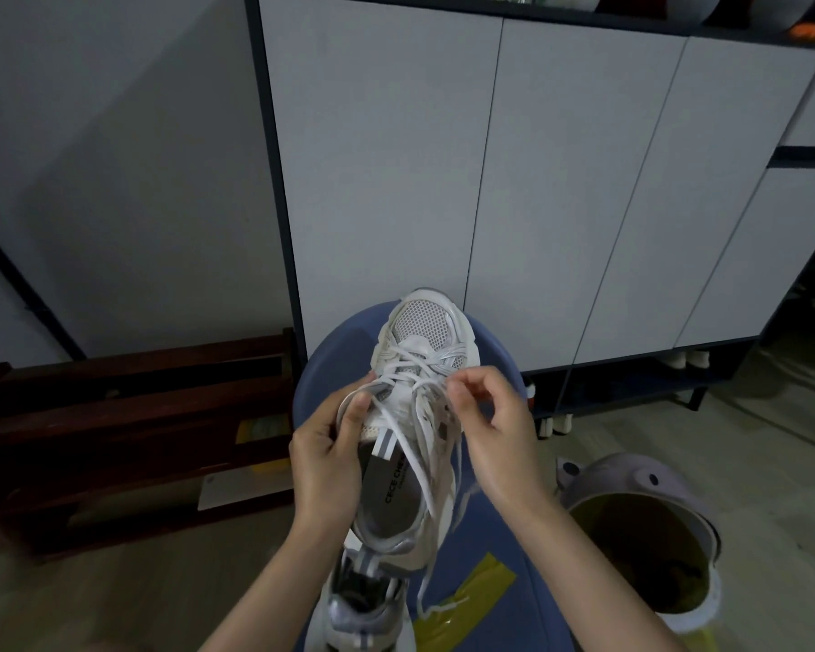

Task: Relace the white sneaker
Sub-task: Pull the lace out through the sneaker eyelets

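Observation:
A white mesh sneaker (424, 331) rests toe-away on a blue stool (330, 364). Its white lace (424, 463) crosses the lower eyelets, and loose ends trail down past the heel. My left hand (325, 458) grips the sneaker's left collar, thumb on the rim beside the tongue. My right hand (495, 425) pinches a lace strand at the right-side eyelets, fingers curled. A second white and grey sneaker (363, 604) lies below the first one, by my left forearm.
A white cabinet (561, 181) with dark frame stands right behind the stool. A dark wooden rack (128, 430) lies on the floor at left. A lilac bin (645, 538) with a yellow liner stands at right. Yellow tape (467, 600) sticks to the stool.

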